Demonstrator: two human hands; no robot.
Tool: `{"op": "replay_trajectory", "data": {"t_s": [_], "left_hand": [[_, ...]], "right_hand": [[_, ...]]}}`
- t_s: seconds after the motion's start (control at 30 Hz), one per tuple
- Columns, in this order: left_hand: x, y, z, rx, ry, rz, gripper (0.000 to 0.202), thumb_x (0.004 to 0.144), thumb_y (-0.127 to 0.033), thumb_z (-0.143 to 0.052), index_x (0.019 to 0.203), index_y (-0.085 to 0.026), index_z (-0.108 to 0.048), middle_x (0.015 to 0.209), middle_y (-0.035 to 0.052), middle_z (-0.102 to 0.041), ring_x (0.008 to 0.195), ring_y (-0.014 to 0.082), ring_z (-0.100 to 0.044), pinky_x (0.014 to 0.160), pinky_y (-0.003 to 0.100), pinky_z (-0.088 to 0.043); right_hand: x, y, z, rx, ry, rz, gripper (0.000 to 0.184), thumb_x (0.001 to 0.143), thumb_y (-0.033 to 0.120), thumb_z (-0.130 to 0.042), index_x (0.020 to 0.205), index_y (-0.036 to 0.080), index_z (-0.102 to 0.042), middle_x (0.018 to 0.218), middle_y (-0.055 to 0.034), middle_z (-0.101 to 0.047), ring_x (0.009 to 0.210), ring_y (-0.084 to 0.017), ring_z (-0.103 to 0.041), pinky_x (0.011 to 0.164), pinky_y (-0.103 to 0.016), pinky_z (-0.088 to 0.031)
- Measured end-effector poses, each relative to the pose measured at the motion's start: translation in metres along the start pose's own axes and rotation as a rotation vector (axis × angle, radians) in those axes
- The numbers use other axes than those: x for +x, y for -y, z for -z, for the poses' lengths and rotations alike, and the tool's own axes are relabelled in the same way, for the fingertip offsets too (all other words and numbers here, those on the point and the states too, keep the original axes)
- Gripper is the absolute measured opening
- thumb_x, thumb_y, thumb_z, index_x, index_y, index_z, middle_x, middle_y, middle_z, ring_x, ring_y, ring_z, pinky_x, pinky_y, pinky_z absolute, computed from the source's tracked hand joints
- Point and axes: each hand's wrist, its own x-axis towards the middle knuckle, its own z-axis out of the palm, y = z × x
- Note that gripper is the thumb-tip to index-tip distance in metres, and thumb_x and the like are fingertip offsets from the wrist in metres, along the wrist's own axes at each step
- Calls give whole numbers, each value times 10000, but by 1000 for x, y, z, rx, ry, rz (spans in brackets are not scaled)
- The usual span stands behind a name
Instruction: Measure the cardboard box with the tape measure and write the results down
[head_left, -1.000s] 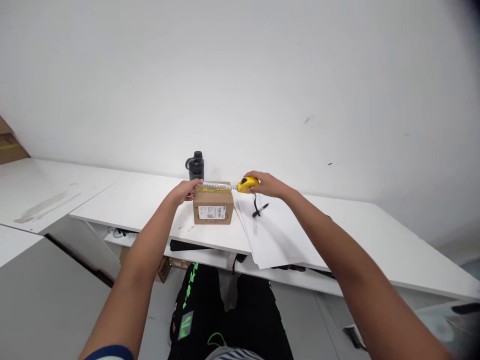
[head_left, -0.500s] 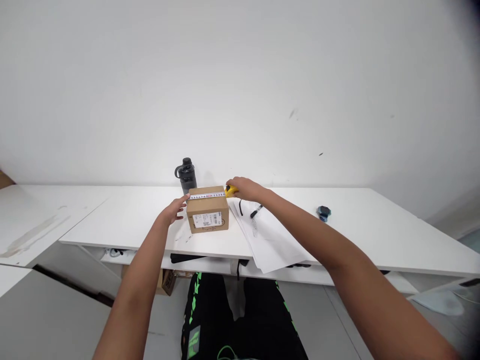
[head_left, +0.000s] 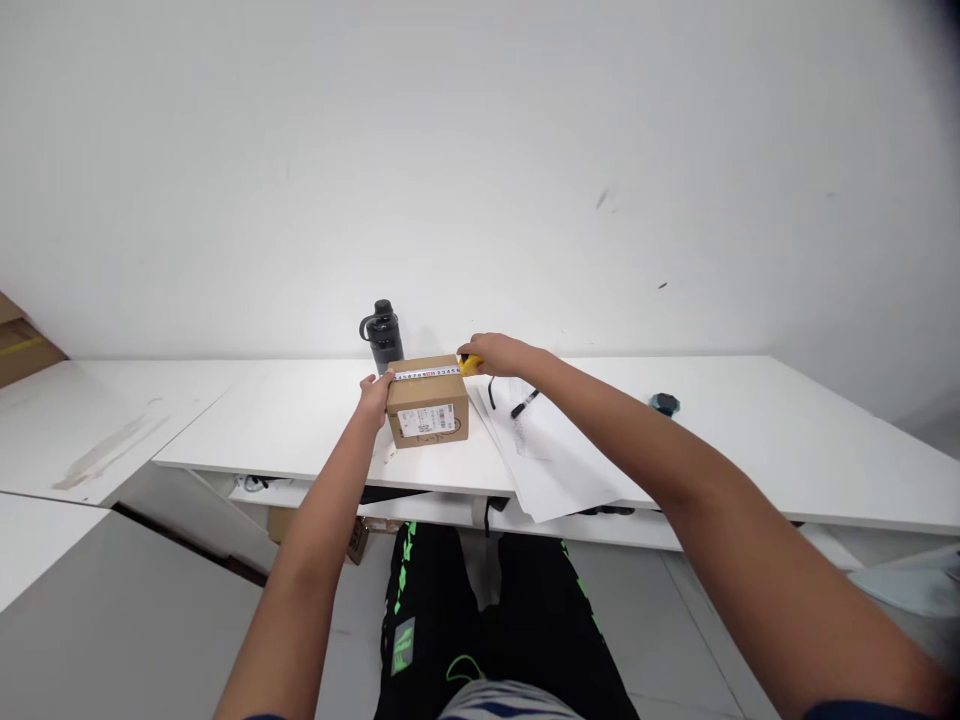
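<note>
A small cardboard box (head_left: pixel 429 412) with a white label stands on the white desk (head_left: pixel 285 420). A measuring tape blade (head_left: pixel 427 373) lies across its top. My left hand (head_left: pixel 376 393) pinches the blade's end at the box's left top corner. My right hand (head_left: pixel 501 354) is closed on the yellow tape measure case (head_left: pixel 469 364) at the box's right top corner; most of the case is hidden by my fingers.
A black bottle (head_left: pixel 384 337) stands just behind the box. White paper sheets (head_left: pixel 544 455) lie right of it, with a black pen (head_left: pixel 523 404) and a black strap on them. A small blue-black object (head_left: pixel 664 404) sits farther right. Cardboard boxes (head_left: pixel 19 340) are at far left.
The right hand has brought the case in against the box's right corner, so less blade shows. The left hand, open beside the box half a second ago, now grips the blade's end.
</note>
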Motion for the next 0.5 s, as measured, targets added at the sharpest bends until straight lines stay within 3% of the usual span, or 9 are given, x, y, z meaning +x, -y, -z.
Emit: {"op": "replay_trajectory", "data": {"t_s": [0.07, 0.17, 0.33, 0.5], "left_hand": [[0, -4, 0, 86, -35, -30, 805, 738, -344, -789, 1400, -236, -345, 1317, 146, -581, 1143, 275, -628, 943, 406, -526], [-1, -7, -2, 168, -9, -31, 877, 702, -310, -815, 1423, -215, -324, 1298, 171, -586, 1103, 300, -646, 919, 449, -539], [-1, -3, -8, 191, 26, -49, 887, 745, -349, -776, 1455, -158, -279, 1295, 200, -578, 1010, 281, -681, 837, 417, -575], [1, 3, -7, 183, 28, -84, 896, 738, -394, -780, 1464, -169, -305, 1352, 198, -545, 1089, 295, -652, 912, 432, -550]], "right_hand": [[-2, 1, 3, -12, 4, 4, 479, 855, 112, -568, 1320, 221, -592, 1266, -126, -609, 1078, -253, -610, 788, -296, -439], [-5, 3, 8, -17, 20, 16, 488, 854, 118, -580, 1334, 207, -581, 1258, -135, -612, 1079, -254, -609, 777, -290, -433], [-2, 2, 7, -28, 21, -11, 486, 853, 111, -572, 1329, 209, -577, 1252, -135, -603, 1075, -256, -605, 763, -290, -421], [-2, -2, -5, -17, -18, 0, 501, 878, 131, -539, 1373, 209, -516, 1276, -136, -568, 1082, -248, -589, 791, -296, -421]]}}
